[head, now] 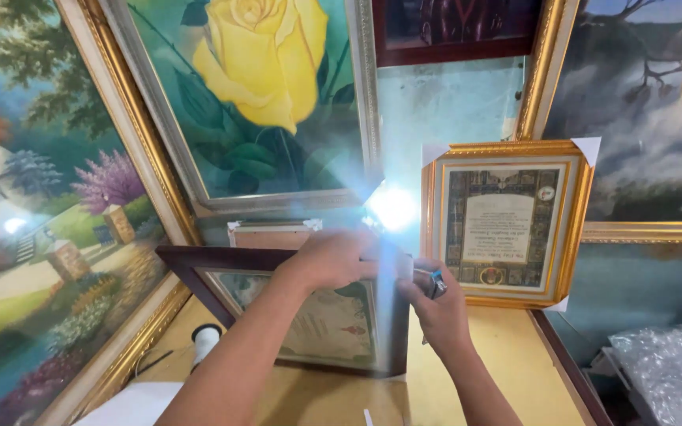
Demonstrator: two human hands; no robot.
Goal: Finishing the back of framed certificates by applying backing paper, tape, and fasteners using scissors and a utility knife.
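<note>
A dark brown picture frame (199, 272) stands tilted on the yellow table (507, 371) in front of me. My left hand (329, 256) rests on its top right corner, fingers curled over the edge. My right hand (436, 304) is just right of that corner and grips a small tool with a blue and silver tip (434, 281). A bright glare (392, 209) reflects off something shiny between my hands and hides that spot.
A gold-framed certificate (507, 225) leans against the wall behind. Large framed paintings surround it: a yellow rose (266, 71), a garden landscape (41, 237), a cloudy scene (649, 118). A small white roll (205, 341) lies on the table; bubble wrap (665, 371) sits at right.
</note>
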